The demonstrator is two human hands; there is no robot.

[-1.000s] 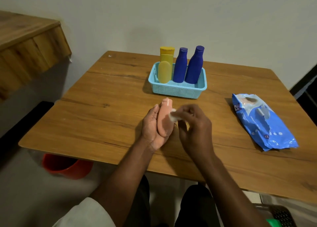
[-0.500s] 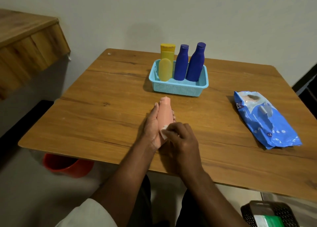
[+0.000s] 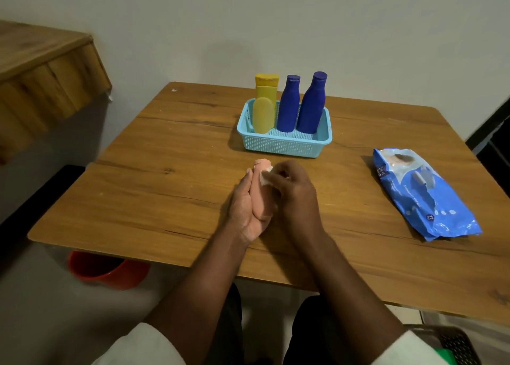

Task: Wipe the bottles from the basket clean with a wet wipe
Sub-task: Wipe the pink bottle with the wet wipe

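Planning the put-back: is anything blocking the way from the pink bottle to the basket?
Nothing visible. The pink bottle lies in the left hand, and bare table runs from it to the basket, whose front strip is free.

The blue wipes packet (image 3: 422,193), lying near the table's (image 3: 165,188) right edge, bore a small number that looked like "72" near its lower end; its other print was too blurred to read.

A person's bare forearms extend from white sleeves (image 3: 143,348) pushed up near the elbows. Dark trousers (image 3: 309,331) cover both knees.
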